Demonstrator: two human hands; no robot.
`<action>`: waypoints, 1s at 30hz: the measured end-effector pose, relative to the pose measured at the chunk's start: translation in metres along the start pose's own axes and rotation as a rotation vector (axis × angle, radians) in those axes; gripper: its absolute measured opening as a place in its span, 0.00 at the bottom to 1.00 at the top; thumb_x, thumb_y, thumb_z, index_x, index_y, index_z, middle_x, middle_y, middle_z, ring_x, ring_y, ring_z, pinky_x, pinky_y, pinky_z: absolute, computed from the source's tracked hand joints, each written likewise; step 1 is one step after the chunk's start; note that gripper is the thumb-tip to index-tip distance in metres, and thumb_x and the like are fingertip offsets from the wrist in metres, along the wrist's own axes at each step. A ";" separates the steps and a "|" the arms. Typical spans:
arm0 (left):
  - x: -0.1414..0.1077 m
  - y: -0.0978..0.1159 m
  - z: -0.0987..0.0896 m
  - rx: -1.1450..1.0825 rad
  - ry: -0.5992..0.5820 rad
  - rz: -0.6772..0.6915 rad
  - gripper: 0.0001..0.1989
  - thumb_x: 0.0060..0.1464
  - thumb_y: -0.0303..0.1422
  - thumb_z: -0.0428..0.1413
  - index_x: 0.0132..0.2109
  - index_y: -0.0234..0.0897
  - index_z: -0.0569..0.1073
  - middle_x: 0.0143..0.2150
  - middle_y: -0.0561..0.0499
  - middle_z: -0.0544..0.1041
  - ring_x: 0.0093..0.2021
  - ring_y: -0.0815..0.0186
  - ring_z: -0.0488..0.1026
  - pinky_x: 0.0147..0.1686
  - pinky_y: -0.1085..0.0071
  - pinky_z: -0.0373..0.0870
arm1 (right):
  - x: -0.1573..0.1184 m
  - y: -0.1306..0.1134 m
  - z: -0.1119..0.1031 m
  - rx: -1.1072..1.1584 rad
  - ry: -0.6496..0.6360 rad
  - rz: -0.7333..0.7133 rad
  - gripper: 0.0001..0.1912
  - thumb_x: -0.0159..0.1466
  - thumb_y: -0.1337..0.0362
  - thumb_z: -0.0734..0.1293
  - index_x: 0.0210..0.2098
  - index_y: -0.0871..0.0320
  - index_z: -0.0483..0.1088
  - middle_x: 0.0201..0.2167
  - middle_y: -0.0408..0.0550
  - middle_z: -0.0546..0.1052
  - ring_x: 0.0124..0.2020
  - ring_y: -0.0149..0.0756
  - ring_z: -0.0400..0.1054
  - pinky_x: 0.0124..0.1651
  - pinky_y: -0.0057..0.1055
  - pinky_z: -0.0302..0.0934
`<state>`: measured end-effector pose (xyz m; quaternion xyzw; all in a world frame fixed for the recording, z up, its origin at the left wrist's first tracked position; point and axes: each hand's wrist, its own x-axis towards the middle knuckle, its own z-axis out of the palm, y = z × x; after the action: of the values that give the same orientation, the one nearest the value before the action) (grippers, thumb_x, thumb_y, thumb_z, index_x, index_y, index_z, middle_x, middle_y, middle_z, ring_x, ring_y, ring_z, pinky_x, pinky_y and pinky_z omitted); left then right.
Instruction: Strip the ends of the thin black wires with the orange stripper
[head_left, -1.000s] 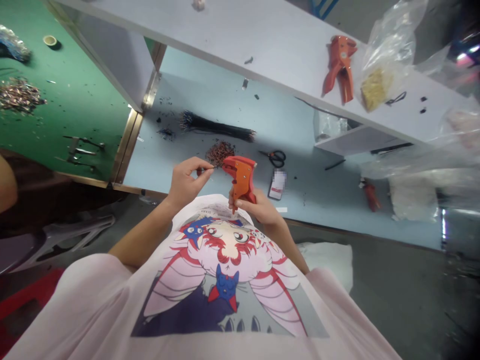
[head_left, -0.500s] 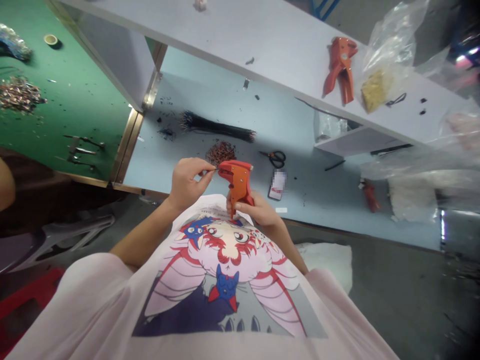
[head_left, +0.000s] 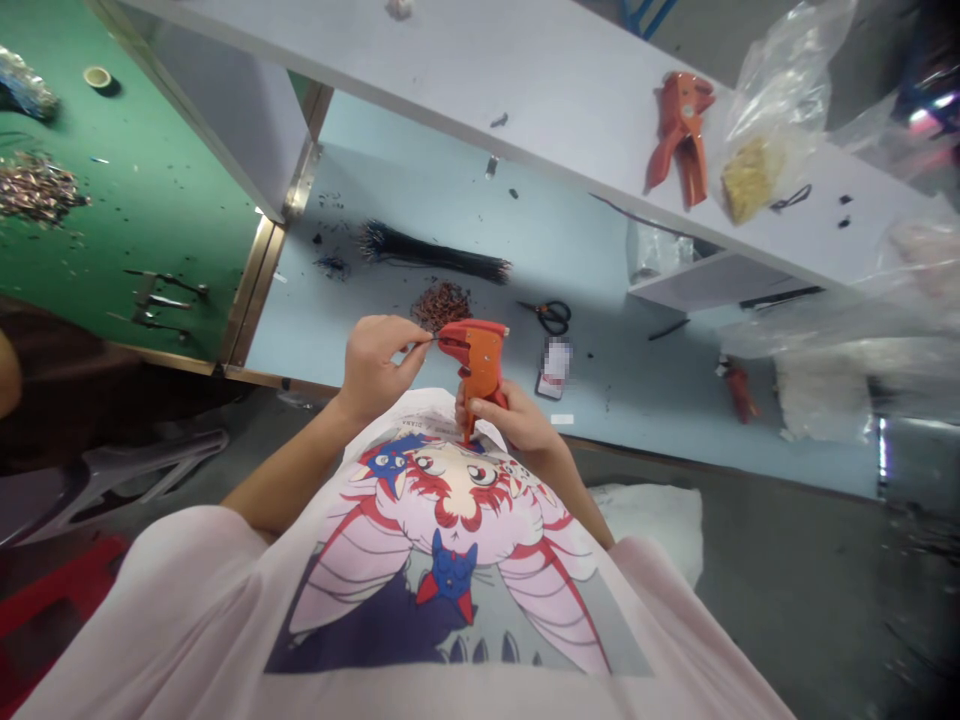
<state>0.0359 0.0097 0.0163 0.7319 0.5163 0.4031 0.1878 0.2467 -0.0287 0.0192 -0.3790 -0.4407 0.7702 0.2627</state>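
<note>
My right hand (head_left: 514, 412) is wrapped round the handles of an orange and red wire stripper (head_left: 484, 365), held upright just in front of my shirt. Between the thumb and fingers of my left hand (head_left: 382, 365) is a thin dark wire (head_left: 433, 339), pinched close to the stripper's jaws. The wire's tip is at the jaw opening; how deep it goes in cannot be made out. Just beyond the tool lies a heap of small copper-coloured scraps (head_left: 442, 303). Farther back is a bundle of black wires (head_left: 442, 253) on the blue tabletop (head_left: 570, 220).
Black-handled scissors (head_left: 553, 317) and a phone (head_left: 554, 368) lie right of the stripper. On the raised white shelf (head_left: 525, 90) rest a second wire stripper (head_left: 682, 140) and a bag of yellowish pieces (head_left: 750, 180). A green table (head_left: 172, 130) adjoins at left, with another person's arm (head_left: 9, 375) at its edge.
The wire stripper in my right hand has shifted very slightly to the right. My left hand keeps its pinch on the wire at nearly the same spot.
</note>
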 end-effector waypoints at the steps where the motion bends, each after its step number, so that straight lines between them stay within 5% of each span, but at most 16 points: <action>1: 0.000 0.000 0.000 0.008 0.001 0.011 0.05 0.55 0.32 0.54 0.33 0.40 0.74 0.31 0.52 0.78 0.33 0.66 0.73 0.38 0.67 0.63 | 0.000 0.000 0.000 -0.001 0.000 0.002 0.13 0.61 0.56 0.67 0.36 0.61 0.67 0.27 0.46 0.71 0.27 0.32 0.68 0.30 0.28 0.65; 30: -0.002 -0.001 -0.001 0.065 -0.040 0.040 0.06 0.56 0.33 0.51 0.35 0.40 0.73 0.29 0.51 0.75 0.33 0.65 0.70 0.39 0.66 0.62 | 0.005 0.005 0.007 -0.183 0.042 0.004 0.18 0.62 0.53 0.64 0.23 0.59 0.63 0.16 0.41 0.68 0.16 0.27 0.61 0.21 0.25 0.56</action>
<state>0.0344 0.0078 0.0154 0.7556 0.5107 0.3752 0.1660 0.2377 -0.0304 0.0157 -0.4185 -0.5029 0.7191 0.2343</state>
